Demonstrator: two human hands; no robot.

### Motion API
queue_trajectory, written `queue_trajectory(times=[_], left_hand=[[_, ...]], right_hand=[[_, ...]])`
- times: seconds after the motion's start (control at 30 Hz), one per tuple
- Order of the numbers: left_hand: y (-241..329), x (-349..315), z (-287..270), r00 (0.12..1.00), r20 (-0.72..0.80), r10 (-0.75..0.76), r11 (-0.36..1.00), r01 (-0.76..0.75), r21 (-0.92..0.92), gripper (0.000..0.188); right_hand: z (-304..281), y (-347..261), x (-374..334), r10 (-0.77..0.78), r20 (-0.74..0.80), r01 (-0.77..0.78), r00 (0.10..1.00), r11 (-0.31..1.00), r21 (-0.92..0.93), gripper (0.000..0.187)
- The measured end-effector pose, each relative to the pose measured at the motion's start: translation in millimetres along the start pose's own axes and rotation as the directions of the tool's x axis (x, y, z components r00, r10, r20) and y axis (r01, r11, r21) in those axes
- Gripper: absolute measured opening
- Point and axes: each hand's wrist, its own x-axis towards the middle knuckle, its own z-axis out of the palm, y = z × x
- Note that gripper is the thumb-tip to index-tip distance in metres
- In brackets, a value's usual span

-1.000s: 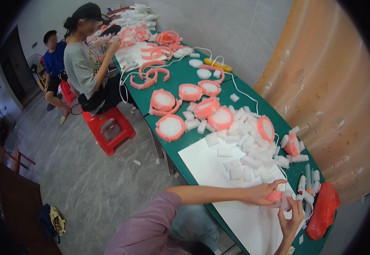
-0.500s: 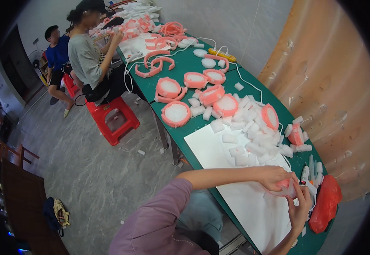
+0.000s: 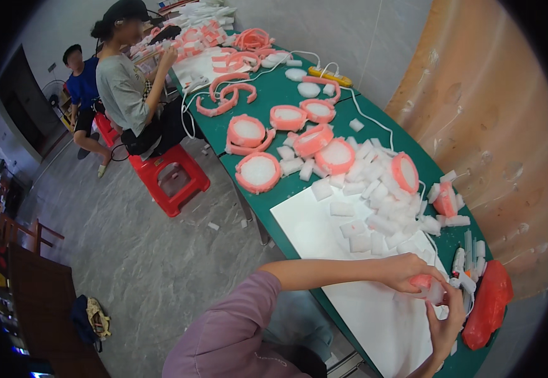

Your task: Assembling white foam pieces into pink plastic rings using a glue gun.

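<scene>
Over the white sheet (image 3: 368,309) at the near end of the green table, both my hands are closed round a pink and white foam piece (image 3: 422,285). My left hand (image 3: 401,271) grips its far left side, with the fingers curled over the pink part. From the right, my right hand (image 3: 448,318) pinches the white part between thumb and fingers. Fingers hide much of the piece. A heap of white foam blocks (image 3: 384,201) lies just beyond my hands. Beside my right hand are a white glue gun (image 3: 466,283) and a red plastic bag (image 3: 489,305).
Pink-rimmed round foam pieces (image 3: 258,172) and pink curved strips (image 3: 226,101) lie farther up the green table (image 3: 267,205). A yellow power strip (image 3: 330,77) with white cables sits by the wall. A co-worker (image 3: 123,94) sits near a red stool (image 3: 173,179); another person (image 3: 85,85) sits behind.
The view has shifted slightly. My hands have turned the foam piece a little, and more of its pink part shows between them. Both hands keep hold of it.
</scene>
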Motion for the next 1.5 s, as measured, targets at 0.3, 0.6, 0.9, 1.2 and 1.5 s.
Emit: queue_trajectory(times=[0.3,0.6,0.9,1.2,1.5], left_hand=[[-9.2,-0.8,4.1,1.0,-0.015,-0.003,0.997,0.004,0.072,0.044],[-8.3,-6.0,6.6,0.997,-0.02,-0.069,0.98,0.071,0.186,0.049],[-4.2,-4.2,8.7,0.997,-0.064,-0.046,0.981,0.057,0.185,0.048],[-7.7,-9.7,13.3,0.994,-0.108,-0.01,0.979,0.032,0.203,0.053],[-4.8,-7.6,8.9,0.996,-0.042,-0.076,0.969,0.084,0.231,0.046]], right_hand=[[-3.6,4.9,4.3,-0.168,-0.021,0.163,0.986,0.976,-0.146,0.048],[-2.9,12.2,-1.3,-0.119,0.033,0.122,0.992,0.987,-0.1,0.047],[-0.8,13.6,7.4,-0.134,0.022,0.136,0.991,0.986,-0.098,0.048],[1.1,11.9,1.4,-0.118,0.087,0.129,0.989,0.983,-0.129,0.045],[-2.3,7.5,2.0,-0.109,0.054,0.115,0.993,0.987,-0.11,0.039]])
